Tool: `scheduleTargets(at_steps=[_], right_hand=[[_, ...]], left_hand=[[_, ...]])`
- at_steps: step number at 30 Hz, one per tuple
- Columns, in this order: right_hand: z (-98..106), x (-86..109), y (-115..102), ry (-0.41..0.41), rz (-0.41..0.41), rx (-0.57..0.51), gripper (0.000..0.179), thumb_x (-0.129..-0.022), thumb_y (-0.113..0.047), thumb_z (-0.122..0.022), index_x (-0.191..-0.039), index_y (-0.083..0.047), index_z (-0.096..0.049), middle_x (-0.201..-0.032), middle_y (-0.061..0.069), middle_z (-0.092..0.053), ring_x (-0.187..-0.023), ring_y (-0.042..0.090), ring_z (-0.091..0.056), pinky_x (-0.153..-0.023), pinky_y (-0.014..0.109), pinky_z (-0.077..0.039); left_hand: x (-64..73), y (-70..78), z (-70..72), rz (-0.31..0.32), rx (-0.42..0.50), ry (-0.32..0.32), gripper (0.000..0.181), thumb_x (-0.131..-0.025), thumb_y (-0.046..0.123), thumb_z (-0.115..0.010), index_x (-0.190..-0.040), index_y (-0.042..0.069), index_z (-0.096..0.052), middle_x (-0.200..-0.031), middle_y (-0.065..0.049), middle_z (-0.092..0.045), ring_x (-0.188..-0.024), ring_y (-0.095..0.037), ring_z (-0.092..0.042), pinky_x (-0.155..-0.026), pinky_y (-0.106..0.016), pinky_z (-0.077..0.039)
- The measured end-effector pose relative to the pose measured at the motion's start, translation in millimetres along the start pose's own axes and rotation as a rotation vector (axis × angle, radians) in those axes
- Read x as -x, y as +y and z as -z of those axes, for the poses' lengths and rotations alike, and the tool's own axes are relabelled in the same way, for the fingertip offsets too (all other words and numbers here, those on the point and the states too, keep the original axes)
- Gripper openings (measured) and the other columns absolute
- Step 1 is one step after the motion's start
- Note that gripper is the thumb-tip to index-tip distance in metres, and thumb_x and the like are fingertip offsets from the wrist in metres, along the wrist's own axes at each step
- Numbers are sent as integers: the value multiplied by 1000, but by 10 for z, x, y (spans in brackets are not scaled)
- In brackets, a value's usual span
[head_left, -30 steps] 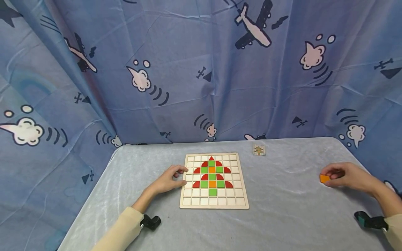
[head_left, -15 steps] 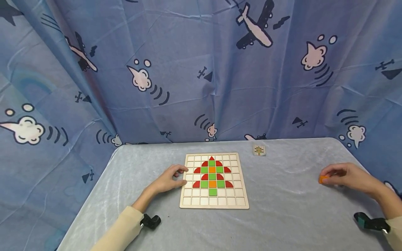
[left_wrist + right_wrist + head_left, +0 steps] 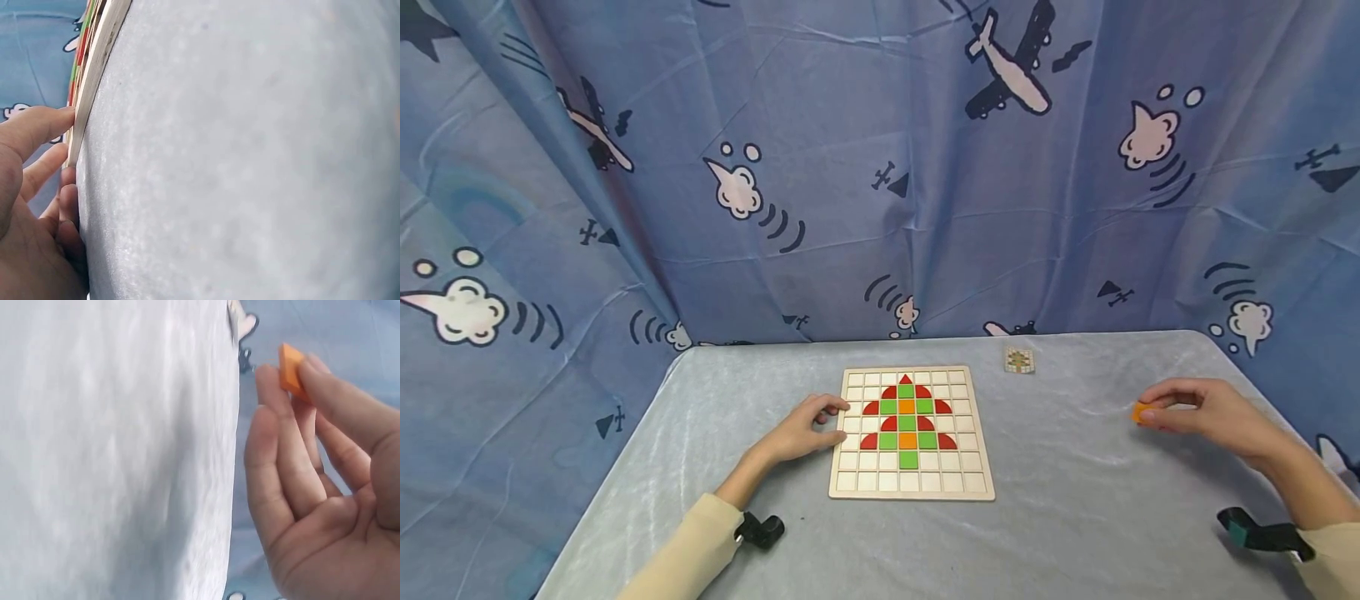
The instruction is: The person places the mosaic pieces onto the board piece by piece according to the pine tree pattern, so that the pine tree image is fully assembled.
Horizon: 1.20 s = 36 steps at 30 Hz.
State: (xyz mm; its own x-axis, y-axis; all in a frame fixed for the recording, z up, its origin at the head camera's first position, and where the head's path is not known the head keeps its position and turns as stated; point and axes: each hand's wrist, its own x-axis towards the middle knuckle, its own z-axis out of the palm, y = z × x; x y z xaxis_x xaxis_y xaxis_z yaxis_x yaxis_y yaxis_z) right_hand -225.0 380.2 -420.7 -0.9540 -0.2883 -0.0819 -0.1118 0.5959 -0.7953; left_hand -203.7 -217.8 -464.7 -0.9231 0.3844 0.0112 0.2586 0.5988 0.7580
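A square wooden board (image 3: 912, 492) with a grid of cells lies on the table. Red, green and orange tiles (image 3: 907, 422) in it make a tree shape. At the board's left edge rests my left hand (image 3: 800, 432), its thumb and index fingertip touching the rim; the left wrist view shows the fingertips against the board's side. Off to the right, my right hand (image 3: 1213, 414) pinches an orange square tile (image 3: 290, 370) between thumb and fingers, raised above the cloth. Part of that tile is covered by the thumb.
A small card (image 3: 1019, 360) with a tree pattern lies near the table's back edge, right of the board. Pale grey cloth covers the table (image 3: 1060, 517). Behind it hangs a blue printed curtain (image 3: 820, 167).
My right hand has turned the orange tile in its fingers, then lifted it and moved left toward the board. The left hand and the board have stayed in place.
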Motion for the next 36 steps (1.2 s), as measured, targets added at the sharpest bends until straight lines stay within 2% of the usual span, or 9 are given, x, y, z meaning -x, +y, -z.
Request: scheduleTargets(at_steps=[6, 11, 19, 25, 36], right_hand=[[-140, -51, -119, 17, 44, -158, 32, -93, -5, -75, -116, 14, -63, -98, 13, -69, -83, 22, -71, -70, 38, -59], [-271, -80, -208, 2, 69, -250, 33, -94, -3, -73, -119, 16, -61, -101, 15, -71, -85, 29, -73, -71, 39, -59], [-555, -118, -349, -11, 115, -220, 35, -94, -8, -75, -122, 10, -65, -106, 18, -70, -87, 24, -72, -72, 38, -58], [-815, -155, -483, -50, 166, -206, 36, -92, -9, -76, -122, 8, -66, -109, 19, -68, -90, 18, -68, -73, 34, -57], [-1229, -252, -708, -201, 266, -344, 30, -92, -2, -74, -117, 11, -65, -99, 23, -68, -84, 25, -71, -74, 40, -58]], left_hand=[[2, 9, -4, 12, -4, 8, 43, -93, 15, -75, -133, 7, -61, -121, -10, -54, -103, -25, -49, -91, -46, -41], [2, 12, -6, 22, -7, 13, 43, -93, 15, -76, -132, 8, -62, -121, -9, -54, -103, -25, -50, -91, -46, -41], [-1, -5, -7, 16, -4, 11, 43, -93, 15, -76, -132, 8, -61, -121, -9, -54, -103, -25, -49, -91, -46, -41], [-6, -14, -11, 8, -5, 12, 43, -93, 15, -76, -133, 7, -61, -121, -9, -54, -103, -25, -49, -91, -46, -41], [0, -11, -8, 13, -4, 11, 43, -93, 15, -75, -133, 8, -61, -121, -9, -54, -103, -25, -50, -91, -46, -41]])
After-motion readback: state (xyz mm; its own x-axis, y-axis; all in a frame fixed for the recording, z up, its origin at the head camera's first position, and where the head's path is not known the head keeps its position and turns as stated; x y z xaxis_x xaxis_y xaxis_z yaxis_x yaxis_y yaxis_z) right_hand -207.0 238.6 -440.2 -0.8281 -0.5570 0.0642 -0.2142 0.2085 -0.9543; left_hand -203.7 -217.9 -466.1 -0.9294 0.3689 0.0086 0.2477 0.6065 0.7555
